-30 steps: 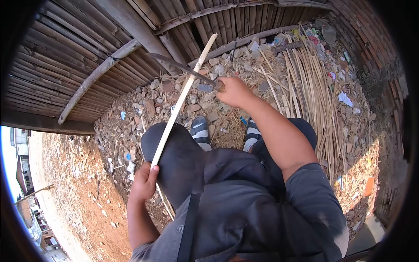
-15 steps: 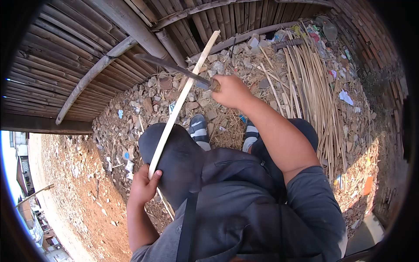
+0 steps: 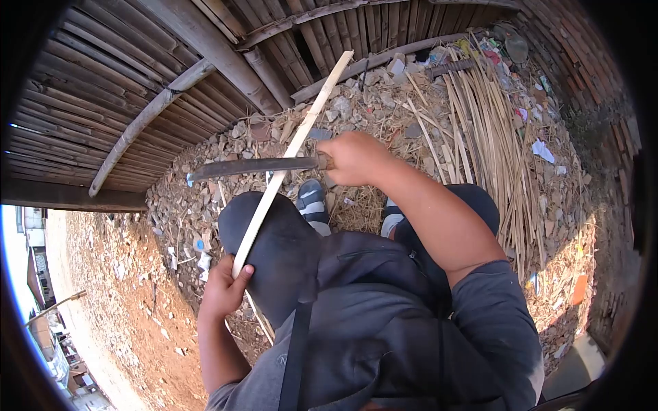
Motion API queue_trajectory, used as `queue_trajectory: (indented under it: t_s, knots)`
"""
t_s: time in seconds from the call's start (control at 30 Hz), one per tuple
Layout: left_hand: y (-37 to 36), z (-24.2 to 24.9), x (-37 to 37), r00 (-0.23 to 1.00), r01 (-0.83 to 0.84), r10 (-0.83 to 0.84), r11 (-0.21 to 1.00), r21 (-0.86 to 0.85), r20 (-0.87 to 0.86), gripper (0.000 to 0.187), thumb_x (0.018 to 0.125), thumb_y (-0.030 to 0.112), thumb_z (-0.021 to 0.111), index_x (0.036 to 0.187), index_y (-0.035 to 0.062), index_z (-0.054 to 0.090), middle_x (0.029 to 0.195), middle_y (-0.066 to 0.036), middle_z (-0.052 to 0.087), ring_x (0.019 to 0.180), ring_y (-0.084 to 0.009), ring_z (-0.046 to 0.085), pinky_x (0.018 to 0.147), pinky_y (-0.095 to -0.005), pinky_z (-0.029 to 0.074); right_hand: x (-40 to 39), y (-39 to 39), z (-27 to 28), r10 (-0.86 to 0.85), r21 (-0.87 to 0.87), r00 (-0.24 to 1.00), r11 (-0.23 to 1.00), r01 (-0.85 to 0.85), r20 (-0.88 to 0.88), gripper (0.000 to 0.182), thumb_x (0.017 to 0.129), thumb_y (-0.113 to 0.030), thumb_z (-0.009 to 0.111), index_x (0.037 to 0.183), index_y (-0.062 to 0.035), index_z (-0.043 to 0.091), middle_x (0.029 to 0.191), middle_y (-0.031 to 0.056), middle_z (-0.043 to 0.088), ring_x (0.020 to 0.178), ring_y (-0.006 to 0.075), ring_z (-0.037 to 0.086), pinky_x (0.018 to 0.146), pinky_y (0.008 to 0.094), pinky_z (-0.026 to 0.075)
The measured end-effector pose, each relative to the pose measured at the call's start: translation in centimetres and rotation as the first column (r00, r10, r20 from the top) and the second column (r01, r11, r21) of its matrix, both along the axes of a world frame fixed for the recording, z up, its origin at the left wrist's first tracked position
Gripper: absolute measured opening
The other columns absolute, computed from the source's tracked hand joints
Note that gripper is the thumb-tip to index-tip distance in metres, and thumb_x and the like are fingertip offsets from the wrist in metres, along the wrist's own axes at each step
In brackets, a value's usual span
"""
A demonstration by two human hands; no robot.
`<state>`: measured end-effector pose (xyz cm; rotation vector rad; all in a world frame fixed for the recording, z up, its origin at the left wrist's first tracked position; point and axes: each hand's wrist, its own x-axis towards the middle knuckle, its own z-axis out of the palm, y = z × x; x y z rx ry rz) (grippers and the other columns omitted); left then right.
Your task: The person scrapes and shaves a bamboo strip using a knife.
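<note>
My left hand (image 3: 226,284) is closed round the lower end of a long pale bamboo strip (image 3: 299,142). The strip slants up and away past my left knee, its far end reaching toward the bamboo wall. In my right hand (image 3: 356,159) is the handle of a machete (image 3: 250,166), gripped with the fingers wrapped round it. The dark blade points left and crosses the strip at about its middle, lying over it in this view.
Many split bamboo strips (image 3: 490,137) lie in a pile on the rubble to the right. A slatted bamboo wall (image 3: 137,89) rises ahead and left, a brick wall (image 3: 582,61) at right. Stones and litter (image 3: 205,171) cover the ground around my sandalled feet (image 3: 313,202).
My right hand has drawn the machete back toward me along the strip, and the blade has swung from slanting to nearly level. The left hand stays; the strip's far end shifts slightly right.
</note>
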<state>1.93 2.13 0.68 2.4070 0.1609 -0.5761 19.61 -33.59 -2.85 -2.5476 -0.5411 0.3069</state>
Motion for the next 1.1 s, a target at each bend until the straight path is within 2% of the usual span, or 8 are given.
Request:
queue_trajectory:
  t_s: [0.03,0.27,0.43,0.57,0.67,0.8,0.97,1.1]
  knots:
    - [0.2,-0.2,-0.1,1.000,0.005,-0.006,1.000,-0.015,-0.005,0.039,0.100,0.034,0.070,0.110,-0.0031,0.065,0.084,-0.007,0.066,0.080,-0.0137,0.057,0.074,-0.0345,0.049,-0.2,0.2,0.7,0.099,-0.116,0.995,0.988,-0.098,0.000,0.032,0.077,-0.021,0.069,0.105,-0.0052,0.071,0.098,0.0212,0.073,0.096,0.0407,0.070,0.084,0.0484,0.056]
    - [1.1,0.2,0.1,0.998,-0.019,0.011,0.993,-0.118,-0.065,0.035,0.102,0.031,0.068,0.112,-0.0021,0.064,0.087,-0.002,0.063,0.083,-0.0114,0.055,0.075,-0.0311,0.048,3.0,-3.2,-3.2,-0.278,0.190,0.958,0.940,0.285,-0.064,0.047,0.074,-0.021,0.071,0.117,-0.0017,0.071,0.094,0.0254,0.073,0.090,0.0412,0.071,0.083,0.0473,0.057]
    - [2.8,-1.2,0.5,0.990,-0.029,-0.017,0.948,-0.317,-0.139,0.030,0.103,0.031,0.066,0.112,0.0023,0.064,0.076,0.004,0.055,0.069,-0.0056,0.046,0.061,-0.0249,0.040,0.4,-0.2,0.3,0.128,-0.056,0.988,0.991,-0.124,0.089,0.041,0.073,-0.021,0.071,0.111,-0.0049,0.072,0.091,0.0257,0.071,0.086,0.0441,0.069,0.080,0.0495,0.056]
    - [2.6,-0.1,0.7,0.969,-0.130,0.048,0.933,-0.335,-0.241,0.027,0.103,0.032,0.066,0.105,0.0052,0.063,0.071,0.007,0.049,0.063,-0.0044,0.040,0.056,-0.0238,0.034,4.0,-2.8,-3.4,-0.242,0.201,0.957,0.941,0.272,-0.162,0.046,0.074,-0.022,0.071,0.115,-0.0016,0.071,0.094,0.0255,0.072,0.091,0.0414,0.070,0.086,0.0462,0.056]
    - [2.4,0.4,0.9,0.953,-0.187,0.088,0.923,-0.336,-0.289,0.027,0.103,0.030,0.068,0.095,0.0057,0.060,0.078,0.007,0.050,0.072,-0.0072,0.042,0.064,-0.0265,0.037,3.1,-2.4,-2.3,-0.283,0.232,0.954,0.926,0.299,-0.102,0.046,0.074,-0.022,0.072,0.115,0.0000,0.070,0.094,0.0253,0.073,0.092,0.0408,0.071,0.087,0.0464,0.056]
    - [2.6,0.0,1.3,0.962,-0.122,0.018,0.922,-0.368,-0.273,0.028,0.103,0.031,0.068,0.094,0.0061,0.060,0.076,0.008,0.049,0.072,-0.0065,0.042,0.064,-0.0259,0.036,0.3,0.2,-0.3,0.055,0.017,0.998,0.998,-0.055,-0.016,0.046,0.074,-0.022,0.072,0.115,-0.0026,0.071,0.097,0.0240,0.073,0.091,0.0408,0.071,0.084,0.0482,0.056]
    - [3.4,-1.0,0.5,0.963,-0.156,0.037,0.884,-0.440,-0.267,0.033,0.102,0.040,0.066,0.112,0.0086,0.062,0.068,0.009,0.047,0.054,-0.0032,0.038,0.049,-0.0227,0.030,3.8,-3.1,-4.7,-0.288,0.244,0.924,0.905,0.348,-0.250,0.043,0.077,-0.022,0.073,0.116,-0.0038,0.073,0.097,0.0239,0.074,0.092,0.0404,0.071,0.085,0.0444,0.057]
    - [2.7,-1.0,0.3,0.979,-0.101,0.026,0.923,-0.370,-0.202,0.030,0.104,0.037,0.065,0.113,0.0081,0.062,0.069,0.009,0.048,0.056,-0.0034,0.039,0.050,-0.0228,0.031,1.9,-1.9,-3.0,-0.159,0.173,0.987,0.971,0.163,-0.039,0.045,0.077,-0.022,0.073,0.119,-0.0052,0.072,0.098,0.0238,0.074,0.093,0.0414,0.071,0.086,0.0453,0.057]
